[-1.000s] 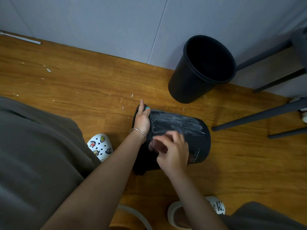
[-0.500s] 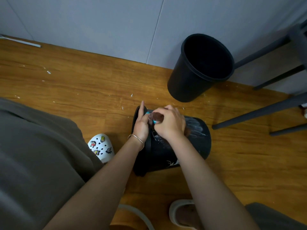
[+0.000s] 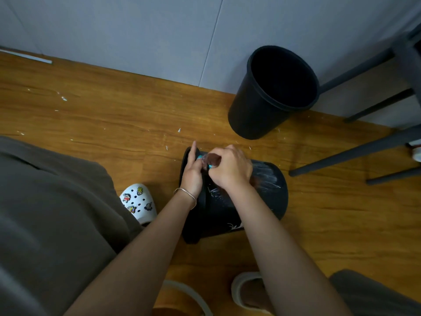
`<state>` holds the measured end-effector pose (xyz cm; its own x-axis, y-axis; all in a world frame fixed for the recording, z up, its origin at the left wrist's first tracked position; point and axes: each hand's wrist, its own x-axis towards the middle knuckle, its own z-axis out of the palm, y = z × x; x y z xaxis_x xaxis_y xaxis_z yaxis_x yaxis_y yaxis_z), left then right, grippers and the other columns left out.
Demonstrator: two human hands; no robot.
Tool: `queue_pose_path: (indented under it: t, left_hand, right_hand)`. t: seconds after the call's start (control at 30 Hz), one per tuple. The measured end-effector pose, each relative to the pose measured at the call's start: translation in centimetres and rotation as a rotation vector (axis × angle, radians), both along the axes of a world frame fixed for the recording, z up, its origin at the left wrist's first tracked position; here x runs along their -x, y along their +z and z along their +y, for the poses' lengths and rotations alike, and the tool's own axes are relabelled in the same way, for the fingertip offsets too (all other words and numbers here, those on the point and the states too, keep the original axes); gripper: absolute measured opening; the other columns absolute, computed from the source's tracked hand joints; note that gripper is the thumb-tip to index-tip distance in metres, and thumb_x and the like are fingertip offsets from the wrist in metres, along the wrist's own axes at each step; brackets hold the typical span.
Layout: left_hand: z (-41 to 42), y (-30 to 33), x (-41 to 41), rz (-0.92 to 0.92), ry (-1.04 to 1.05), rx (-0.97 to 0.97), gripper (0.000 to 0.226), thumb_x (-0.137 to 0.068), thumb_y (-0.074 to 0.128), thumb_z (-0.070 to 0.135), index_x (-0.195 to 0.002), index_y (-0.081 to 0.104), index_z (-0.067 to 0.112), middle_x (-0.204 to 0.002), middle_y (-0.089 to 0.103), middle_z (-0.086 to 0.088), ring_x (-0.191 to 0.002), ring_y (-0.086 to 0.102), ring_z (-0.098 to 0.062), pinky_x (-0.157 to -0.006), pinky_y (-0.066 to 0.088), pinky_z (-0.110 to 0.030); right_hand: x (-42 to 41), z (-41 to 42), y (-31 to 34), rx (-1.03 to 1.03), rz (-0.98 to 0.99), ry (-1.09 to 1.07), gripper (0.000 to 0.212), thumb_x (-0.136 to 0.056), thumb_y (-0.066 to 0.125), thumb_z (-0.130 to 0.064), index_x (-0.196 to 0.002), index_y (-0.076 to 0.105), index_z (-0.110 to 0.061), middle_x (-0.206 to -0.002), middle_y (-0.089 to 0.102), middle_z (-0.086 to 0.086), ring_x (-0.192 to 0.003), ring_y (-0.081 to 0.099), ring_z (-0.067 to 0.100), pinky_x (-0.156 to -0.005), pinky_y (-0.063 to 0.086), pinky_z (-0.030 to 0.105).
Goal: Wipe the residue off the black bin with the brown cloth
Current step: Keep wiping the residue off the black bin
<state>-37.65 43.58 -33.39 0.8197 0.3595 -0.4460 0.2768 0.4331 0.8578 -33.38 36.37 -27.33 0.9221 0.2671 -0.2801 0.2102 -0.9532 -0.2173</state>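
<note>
**Inspector:** Since the earlier view, right hand (image 3: 230, 169) has travelled from the near lower side of the black bin (image 3: 227, 201) up to its top, close against the left hand (image 3: 192, 173). White smearing that covered much of the upper wall is now seen only in part, as streaks by the bin's base end and a few marks near the right wrist.

**Clerk:** Position of the bin?

**Inspector:** Lying on its side on the wooden floor (image 3: 114, 119), mouth toward the person's left, base end toward the right. White lettering shows low on its near side.

**Clerk:** State of the hands?

**Inspector:** Right hand has its fingers curled round the brown cloth (image 3: 214, 159) and presses it on the bin's upper wall near the rim. A tuft of cloth shows beyond the knuckles; more brown shows at the wrist side. Left hand rests on the rim end of the bin, forefinger straight and pointing away, the other fingers bent over the edge beside the cloth. How firmly it grips the rim, I cannot tell. A thin bracelet (image 3: 185, 193) sits on that wrist.

**Clerk:** Surroundings?

**Inspector:** A second black bin (image 3: 257, 110) stands upright, apart, near the grey wall (image 3: 159, 30). Dark chair legs (image 3: 353, 153) run across at right. A white clog with cartoon charms (image 3: 137, 202) is on the floor left of the lying bin; a beige slipper (image 3: 246, 290) is at the near edge. White flecks are scattered on the floor.
</note>
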Motion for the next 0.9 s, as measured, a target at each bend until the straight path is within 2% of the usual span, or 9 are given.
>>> queue_pose_path:
  t: [0.07,0.2,0.4,0.53,0.63,0.7,0.77,0.83,0.9]
  left_hand:
    - [0.5,-0.1,-0.5,0.035,0.022,0.025,0.051,-0.098,0.034,0.0,-0.147,0.032,0.015,-0.104,0.057,0.004,-0.081,0.052,0.012,-0.065,0.037,0.001]
    - [0.6,-1.0,-0.7,0.093,0.041,0.021,0.045,-0.1,0.032,0.001,-0.145,0.034,0.003,-0.145,0.039,-0.008,-0.133,0.037,-0.015,-0.077,0.031,0.005]
    - [-0.5,-0.1,-0.6,0.058,-0.031,0.064,0.046,-0.104,0.032,0.026,-0.149,0.028,0.024,-0.15,0.032,0.002,-0.135,0.031,-0.011,-0.105,0.026,-0.02]
    - [-2.1,0.8,2.0,-0.074,-0.093,-0.047,0.047,-0.102,0.023,0.043,-0.148,0.026,0.034,-0.147,0.031,0.014,-0.131,0.028,0.0,-0.098,0.028,-0.009]
    - [-2.2,0.1,2.0,-0.08,-0.065,-0.128,0.039,-0.103,0.025,0.039,-0.137,0.042,0.034,-0.136,0.049,0.003,-0.121,0.048,-0.008,-0.095,0.04,-0.014]
    - [-2.1,0.3,1.8,-0.048,-0.052,-0.123,0.033,-0.104,0.027,0.032,-0.131,0.047,0.035,-0.116,0.058,0.004,-0.103,0.056,-0.006,-0.081,0.045,-0.011]
    - [-1.9,0.4,1.5,-0.04,-0.043,-0.092,0.032,-0.104,0.03,0.026,-0.129,0.049,0.034,-0.1,0.059,0.007,-0.091,0.057,-0.008,-0.078,0.048,-0.017]
    - [-1.7,0.2,1.2,-0.035,-0.046,-0.094,0.033,-0.103,0.031,0.025,-0.13,0.049,0.035,-0.101,0.057,0.008,-0.092,0.055,-0.009,-0.083,0.048,-0.027]
    - [-1.6,0.1,1.0,-0.017,-0.042,-0.102,0.033,-0.103,0.032,0.024,-0.129,0.049,0.036,-0.099,0.055,0.01,-0.09,0.053,-0.007,-0.079,0.046,-0.025]
  right_hand:
    - [0.5,-0.3,0.1,0.003,0.012,0.022,0.031,-0.083,0.065,-0.027,-0.111,0.063,-0.04,-0.116,0.051,-0.003,-0.117,0.045,0.023,-0.095,0.041,0.043]
    - [5.4,-4.0,0.0,0.002,0.006,0.005,0.04,-0.078,0.069,-0.025,-0.114,0.062,-0.042,-0.121,0.048,-0.009,-0.117,0.042,0.018,-0.099,0.036,0.037]
    - [3.1,-3.0,-0.2,0.015,-0.043,-0.1,0.041,-0.079,0.067,-0.027,-0.116,0.06,-0.042,-0.122,0.047,-0.008,-0.119,0.042,0.02,-0.098,0.038,0.037]
    - [1.5,-2.9,-0.5,-0.044,-0.05,-0.106,0.04,-0.08,0.065,-0.021,-0.115,0.062,-0.04,-0.118,0.051,-0.006,-0.117,0.045,0.022,-0.094,0.043,0.04]
    - [2.2,-3.4,-1.1,-0.081,-0.058,-0.115,0.043,-0.079,0.065,-0.019,-0.117,0.061,-0.039,-0.117,0.049,-0.006,-0.116,0.045,0.021,-0.095,0.043,0.042]
    - [2.6,-3.5,-1.0,-0.084,-0.05,-0.113,0.042,-0.08,0.064,-0.019,-0.117,0.061,-0.039,-0.118,0.049,-0.006,-0.116,0.044,0.021,-0.096,0.043,0.041]
    - [3.9,-4.1,-0.8,-0.091,-0.043,-0.099,0.042,-0.08,0.065,-0.019,-0.117,0.061,-0.039,-0.12,0.049,-0.006,-0.117,0.044,0.02,-0.096,0.043,0.04]
    - [6.1,-5.2,-0.9,-0.081,-0.05,-0.059,0.043,-0.079,0.068,-0.019,-0.116,0.061,-0.041,-0.12,0.049,-0.008,-0.117,0.043,0.019,-0.095,0.043,0.038]
    - [8.3,-6.2,-1.2,-0.076,-0.089,-0.009,0.046,-0.074,0.071,-0.018,-0.113,0.063,-0.043,-0.118,0.049,-0.009,-0.114,0.044,0.018,-0.093,0.041,0.035]
